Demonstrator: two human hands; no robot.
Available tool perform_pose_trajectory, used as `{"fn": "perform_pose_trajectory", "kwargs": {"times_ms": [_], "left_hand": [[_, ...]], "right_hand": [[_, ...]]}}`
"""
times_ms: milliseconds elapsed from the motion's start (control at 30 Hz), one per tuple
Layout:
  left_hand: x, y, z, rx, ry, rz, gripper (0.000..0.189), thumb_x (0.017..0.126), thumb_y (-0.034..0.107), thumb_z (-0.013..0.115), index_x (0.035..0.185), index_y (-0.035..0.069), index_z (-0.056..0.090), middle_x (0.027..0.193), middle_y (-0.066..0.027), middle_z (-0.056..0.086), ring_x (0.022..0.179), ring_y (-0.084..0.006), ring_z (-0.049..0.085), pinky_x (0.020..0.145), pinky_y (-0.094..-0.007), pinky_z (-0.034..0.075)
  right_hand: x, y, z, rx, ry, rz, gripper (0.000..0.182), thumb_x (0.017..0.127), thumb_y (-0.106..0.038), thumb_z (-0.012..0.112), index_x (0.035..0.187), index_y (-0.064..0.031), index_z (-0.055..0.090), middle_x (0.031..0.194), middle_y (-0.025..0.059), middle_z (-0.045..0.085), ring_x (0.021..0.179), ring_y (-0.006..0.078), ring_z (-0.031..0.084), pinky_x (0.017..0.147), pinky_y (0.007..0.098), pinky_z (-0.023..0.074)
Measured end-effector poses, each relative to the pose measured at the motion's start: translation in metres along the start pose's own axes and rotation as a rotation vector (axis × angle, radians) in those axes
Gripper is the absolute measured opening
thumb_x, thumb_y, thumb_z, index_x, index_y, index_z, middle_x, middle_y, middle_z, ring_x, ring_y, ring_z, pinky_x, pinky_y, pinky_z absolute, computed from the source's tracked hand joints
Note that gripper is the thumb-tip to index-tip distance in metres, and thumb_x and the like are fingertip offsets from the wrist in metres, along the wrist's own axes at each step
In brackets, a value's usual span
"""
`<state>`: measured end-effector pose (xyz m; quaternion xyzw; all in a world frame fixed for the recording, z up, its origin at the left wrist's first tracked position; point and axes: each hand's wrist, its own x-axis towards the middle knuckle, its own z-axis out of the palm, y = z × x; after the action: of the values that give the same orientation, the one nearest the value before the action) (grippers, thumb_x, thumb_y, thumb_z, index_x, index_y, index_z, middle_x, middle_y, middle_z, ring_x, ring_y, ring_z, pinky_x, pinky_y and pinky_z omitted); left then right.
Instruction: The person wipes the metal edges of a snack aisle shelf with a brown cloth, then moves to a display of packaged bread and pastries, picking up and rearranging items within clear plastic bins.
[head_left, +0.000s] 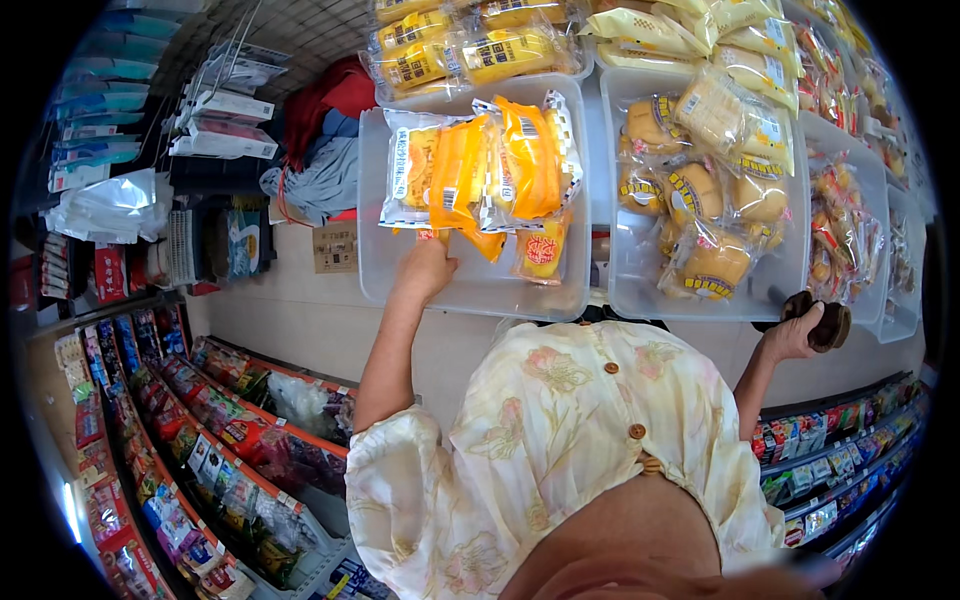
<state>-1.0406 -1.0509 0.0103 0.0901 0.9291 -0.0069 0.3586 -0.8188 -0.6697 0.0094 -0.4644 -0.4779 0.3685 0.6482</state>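
Note:
My left hand (427, 270) is inside a clear plastic bin (472, 300), its fingers closed on a small orange packet (433, 234) that is mostly hidden. Just beyond it lie two white-and-orange bread packages (409, 169), (529, 161) with orange wrapping. Another small orange packet (541, 251) rests to their right. At the right, my right hand (795, 334) grips a dark brown object (829, 328), whose kind I cannot tell, near the front corner of a second clear bin (705, 309) of wrapped buns (716, 262).
Farther back, bins hold yellow wrapped cakes (517, 52) and pale yellow packages (757, 45). A bin of small wrapped snacks (840, 225) stands at the right. Snack shelves (247, 450) are at the lower left and more shelves (840, 465) at the lower right. Grey cloth (322, 176) lies left of the bins.

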Motion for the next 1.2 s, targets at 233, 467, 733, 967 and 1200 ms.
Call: {"fn": "perform_pose_trajectory", "kwargs": {"times_ms": [233,467,733,967,1200], "left_hand": [[0.006,-0.008,-0.007,0.007,0.021,-0.186,0.046,0.064,0.030,0.068,0.096,0.000,0.056,0.095,-0.0161,0.058,0.089,-0.0310,0.055,0.077,-0.0363,0.044],[0.029,-0.031,0.009,-0.098,0.080,-0.087,0.063,0.063,0.036,0.070,0.108,-0.002,0.047,0.109,-0.0195,0.050,0.099,-0.0306,0.050,0.082,-0.0363,0.042],[0.038,-0.036,0.028,-0.207,0.214,0.004,0.053,0.065,0.032,0.068,0.100,-0.003,0.051,0.094,-0.0188,0.058,0.089,-0.0302,0.056,0.079,-0.0357,0.043],[0.040,-0.039,0.025,-0.490,0.156,0.033,0.045,0.064,0.026,0.063,0.100,0.000,0.053,0.095,-0.0171,0.058,0.091,-0.0284,0.055,0.079,-0.0345,0.042],[0.005,-0.017,-0.022,-0.541,0.041,-0.201,0.045,0.058,0.028,0.059,0.095,0.001,0.057,0.085,-0.0140,0.061,0.073,-0.0265,0.059,0.065,-0.0327,0.045]], "right_hand": [[-0.001,-0.001,0.000,-0.076,-0.017,-0.071,0.025,0.076,-0.010,0.058,0.097,0.0020,0.051,0.080,0.0074,0.056,0.057,0.0135,0.051,0.042,0.0250,0.0433],[0.002,0.004,0.000,-0.001,0.001,-0.052,0.032,0.074,-0.008,0.059,0.103,0.0010,0.049,0.086,0.0069,0.055,0.061,0.0141,0.052,0.047,0.0256,0.0458],[0.002,0.003,0.001,0.058,0.007,-0.032,0.039,0.071,-0.007,0.061,0.107,-0.0015,0.047,0.089,0.0068,0.055,0.062,0.0146,0.052,0.047,0.0260,0.0473],[0.002,0.005,-0.001,0.092,-0.024,-0.014,0.038,0.073,-0.007,0.061,0.108,-0.0023,0.047,0.088,0.0068,0.056,0.060,0.0145,0.053,0.045,0.0257,0.0473],[0.000,0.004,0.000,0.076,-0.022,-0.038,0.033,0.075,-0.010,0.060,0.104,-0.0018,0.048,0.081,0.0066,0.056,0.055,0.0130,0.050,0.040,0.0237,0.0418]]}}
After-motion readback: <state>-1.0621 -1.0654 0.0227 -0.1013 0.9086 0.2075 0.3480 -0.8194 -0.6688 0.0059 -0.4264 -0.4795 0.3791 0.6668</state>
